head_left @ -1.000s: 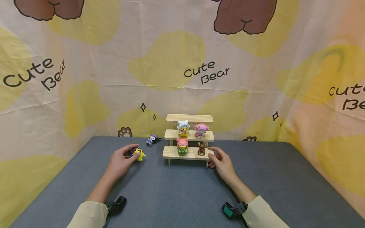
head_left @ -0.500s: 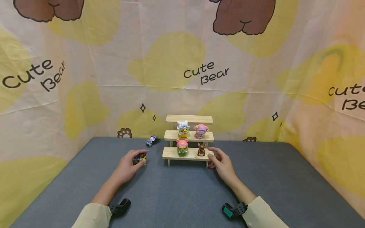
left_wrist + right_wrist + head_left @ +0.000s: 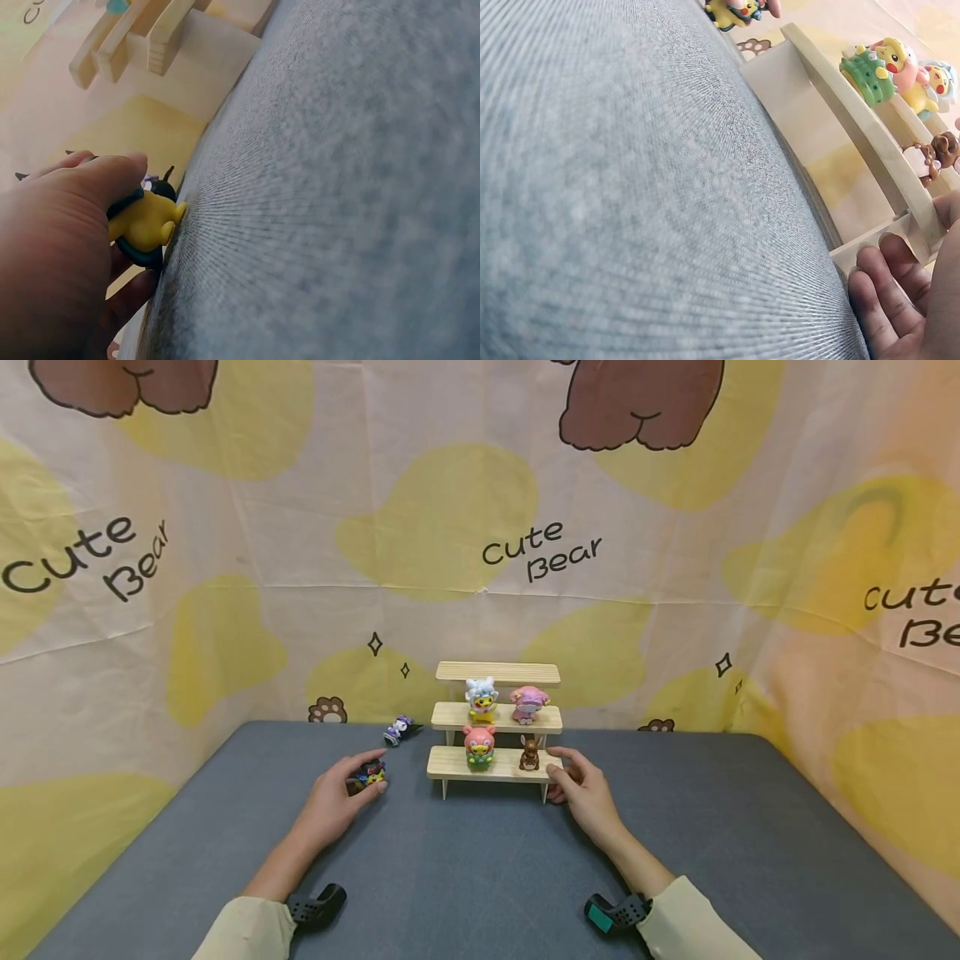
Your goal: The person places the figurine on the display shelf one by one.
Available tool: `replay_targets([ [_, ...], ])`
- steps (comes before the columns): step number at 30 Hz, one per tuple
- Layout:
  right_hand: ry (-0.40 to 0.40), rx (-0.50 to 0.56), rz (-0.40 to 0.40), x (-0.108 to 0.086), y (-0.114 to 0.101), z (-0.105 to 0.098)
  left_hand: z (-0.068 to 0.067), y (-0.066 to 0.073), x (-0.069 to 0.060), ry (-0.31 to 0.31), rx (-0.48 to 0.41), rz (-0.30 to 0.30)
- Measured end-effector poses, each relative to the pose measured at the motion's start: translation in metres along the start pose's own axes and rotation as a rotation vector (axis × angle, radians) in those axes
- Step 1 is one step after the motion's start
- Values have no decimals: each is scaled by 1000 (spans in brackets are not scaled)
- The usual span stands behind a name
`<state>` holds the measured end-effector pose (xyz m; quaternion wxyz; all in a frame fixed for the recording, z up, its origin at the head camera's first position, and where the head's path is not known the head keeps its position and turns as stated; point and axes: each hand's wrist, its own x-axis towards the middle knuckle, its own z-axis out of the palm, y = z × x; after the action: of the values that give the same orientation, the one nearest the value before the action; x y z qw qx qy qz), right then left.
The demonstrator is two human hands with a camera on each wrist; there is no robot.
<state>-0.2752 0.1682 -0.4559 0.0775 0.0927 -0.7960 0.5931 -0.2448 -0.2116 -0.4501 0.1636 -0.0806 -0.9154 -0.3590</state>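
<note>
My left hand [image 3: 335, 796] grips a small yellow figurine [image 3: 148, 220] with dark headgear and a dark cape, thumb on one side and fingers on the other. Its feet are close to the grey tabletop; whether they touch it I cannot tell. My right hand [image 3: 587, 791] holds the right end of the lowest step of a three-tier wooden display stand [image 3: 450, 764], thumb near the top and other fingers curled by the leg. That step bears a pink-hooded figurine [image 3: 479, 747] and a brown one [image 3: 529, 753]. On the middle step are a white-hatted figurine [image 3: 482, 699] and a pink one [image 3: 529, 704].
A purple-and-white figurine [image 3: 399, 729] with a black part lies on the grey table [image 3: 465, 877] near its back edge, left of the stand. A printed cloth [image 3: 420, 527] hangs behind and at both sides. The stand's top step [image 3: 498, 672] bears nothing visible.
My left hand has shifted slightly right and toward me with the yellow figurine, which has turned so more of its dark side shows. My right hand stays on the stand.
</note>
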Motion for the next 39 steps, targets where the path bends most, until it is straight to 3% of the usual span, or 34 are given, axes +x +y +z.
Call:
replay_targets([
  [3,2,11,-5,0,1,0,1,0,1,13,9,-3],
  [9,3,10,-1,1,2,0,2,2,1,29,-58,-65],
  [17,-15,0,4,-6,-16,-1,3,3,0,75,-57,-22],
  [22,-14,8,-3,0,0,-1,2,6,0,85,-76,-38],
  [31,4,14,-16,-1,0,-5,3,21,7,118,-230,-73],
  [39,4,11,11,0,1,-1,-4,42,13,117,-282,-115],
])
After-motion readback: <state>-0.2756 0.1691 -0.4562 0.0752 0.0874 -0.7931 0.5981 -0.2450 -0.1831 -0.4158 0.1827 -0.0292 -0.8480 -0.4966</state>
